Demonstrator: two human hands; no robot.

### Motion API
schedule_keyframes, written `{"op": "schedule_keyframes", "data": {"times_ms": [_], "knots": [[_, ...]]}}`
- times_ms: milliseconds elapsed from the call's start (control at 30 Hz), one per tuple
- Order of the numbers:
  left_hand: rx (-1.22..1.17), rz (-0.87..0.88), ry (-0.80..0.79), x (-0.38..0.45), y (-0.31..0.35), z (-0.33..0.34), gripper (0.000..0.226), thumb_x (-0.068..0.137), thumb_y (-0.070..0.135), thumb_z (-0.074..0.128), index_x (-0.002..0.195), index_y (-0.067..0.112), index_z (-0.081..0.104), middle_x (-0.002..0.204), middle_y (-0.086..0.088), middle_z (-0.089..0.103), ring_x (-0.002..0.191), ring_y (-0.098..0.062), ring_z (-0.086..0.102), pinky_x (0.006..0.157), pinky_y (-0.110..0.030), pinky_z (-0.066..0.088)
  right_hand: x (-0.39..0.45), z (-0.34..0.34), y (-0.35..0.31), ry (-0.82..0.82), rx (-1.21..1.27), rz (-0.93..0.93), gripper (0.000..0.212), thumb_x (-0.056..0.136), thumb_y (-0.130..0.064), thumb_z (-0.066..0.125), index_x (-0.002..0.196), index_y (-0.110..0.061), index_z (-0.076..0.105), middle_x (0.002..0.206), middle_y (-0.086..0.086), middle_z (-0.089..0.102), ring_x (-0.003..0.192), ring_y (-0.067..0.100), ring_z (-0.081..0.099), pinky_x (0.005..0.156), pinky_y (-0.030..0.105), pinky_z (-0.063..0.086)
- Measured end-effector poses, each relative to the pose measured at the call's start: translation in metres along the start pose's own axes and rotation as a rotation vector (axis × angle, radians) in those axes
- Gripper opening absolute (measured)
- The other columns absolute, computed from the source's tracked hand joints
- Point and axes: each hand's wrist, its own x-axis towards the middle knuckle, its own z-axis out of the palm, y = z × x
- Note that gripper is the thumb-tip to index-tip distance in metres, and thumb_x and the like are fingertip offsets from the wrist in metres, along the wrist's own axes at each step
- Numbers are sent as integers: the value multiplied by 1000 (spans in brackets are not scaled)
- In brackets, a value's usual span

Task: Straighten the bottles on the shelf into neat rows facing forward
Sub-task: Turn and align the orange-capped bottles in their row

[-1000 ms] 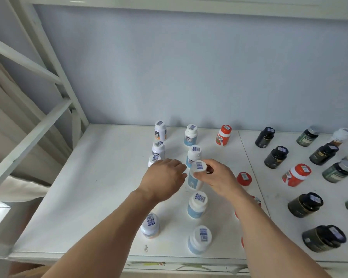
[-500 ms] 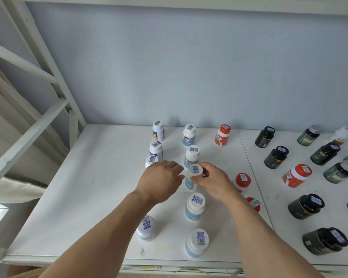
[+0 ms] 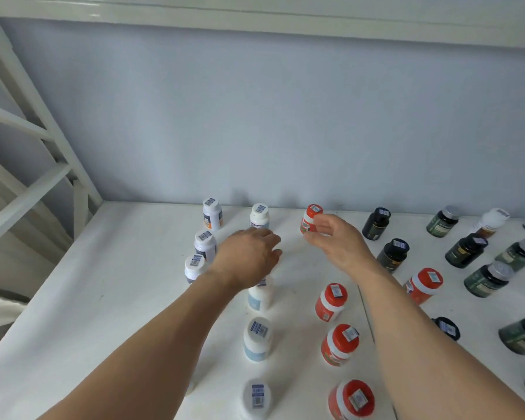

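On the shelf (image 3: 103, 298), the right hand (image 3: 337, 242) curled thumb and fingers round the red-capped bottle (image 3: 309, 215) at the back, centre frame. The left hand (image 3: 246, 257) lay palm-down over the column of white bottles (image 3: 256, 338); its grip could not be told.

The shelf board (image 3: 103, 298) is white and matt, with a faintly scuffed, speckled finish. The wall (image 3: 285, 116) behind it is a flat, matt grey-blue, while the white frame (image 3: 28, 203) has a slight painted sheen. The white bottles (image 3: 256, 341) look like smooth plastic with a soft satin surface, and the red-capped bottles (image 3: 340, 344) are a shinier plastic. The dark bottles (image 3: 467, 251) are glossy, some with grey caps (image 3: 500, 269) that look metallic. Small printed paper stickers (image 3: 257, 395) lie flat on the caps. What looks like pale cloth (image 3: 0, 310) shows at the left edge.
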Motion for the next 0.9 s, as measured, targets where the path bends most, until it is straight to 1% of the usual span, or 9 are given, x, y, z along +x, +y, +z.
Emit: {"op": "schedule_keyframes", "data": {"times_ms": [67,167,300,400,533,633,767,833,900], "knots": [[-2,-42,-22,21,6,6,53,88,46,27,100,14,68,98,-2,69,89,-29,64,67,-34,50,20,-13,7,11,5,-9,49,84,-34,73,130,-24,58,125,-10,61,115,6,56,92,23,38],[-25,-138,-46,55,12,17,36,96,41,44,117,18,63,118,2,64,105,-25,60,78,-33,51,51,-27,19,-16,-18,-3,51,84,-34,74,130,-22,56,119,-11,57,121,9,53,95,25,38],[-104,-275,-90,88,19,27,38,97,40,46,128,21,56,128,4,58,115,-20,54,84,-33,49,93,-33,33,-72,-105,1,61,84,-36,71,138,-20,49,140,-3,53,128,14,50,102,32,40],[-151,-322,-157,104,24,32,42,98,40,47,135,21,51,134,3,55,120,-20,51,89,-32,45,112,-32,38,-116,-136,5,68,84,-40,71,143,-21,44,145,-2,49,131,17,47,105,35,39],[-161,-352,-238,119,23,43,46,98,42,47,139,22,47,138,5,51,124,-18,49,93,-32,45,130,-25,43,-167,-157,9,72,84,-40,70,146,-21,39,148,-1,46,134,20,45,105,35,38],[-174,-364,-266,124,21,50,46,98,42,47,139,21,46,139,4,50,124,-19,48,93,-32,44,139,-17,50,-192,-165,19,69,83,-41,73,142,-22,42,140,-1,53,125,21,51,99,32,41],[-201,-375,-323,127,23,57,44,97,40,49,134,17,50,136,0,52,120,-22,51,94,-36,46,142,-14,57,-158,-137,13,46,82,-39,73,122,-25,56,116,-3,64,104,19,59,87,31,48],[-244,-396,-327,130,22,59,46,96,40,51,136,17,48,138,0,52,122,-22,51,96,-36,45,142,-15,59,-160,-126,-2,43,82,-40,73,120,-26,58,111,-5,64,101,18,60,83,28,47],[-298,-428,-345,133,21,60,53,95,42,54,142,20,43,143,1,49,128,-20,47,102,-33,41,139,-18,57,-177,-110,-15,42,82,-42,73,118,-28,59,108,-8,64,99,15,60,78,25,44]]}}
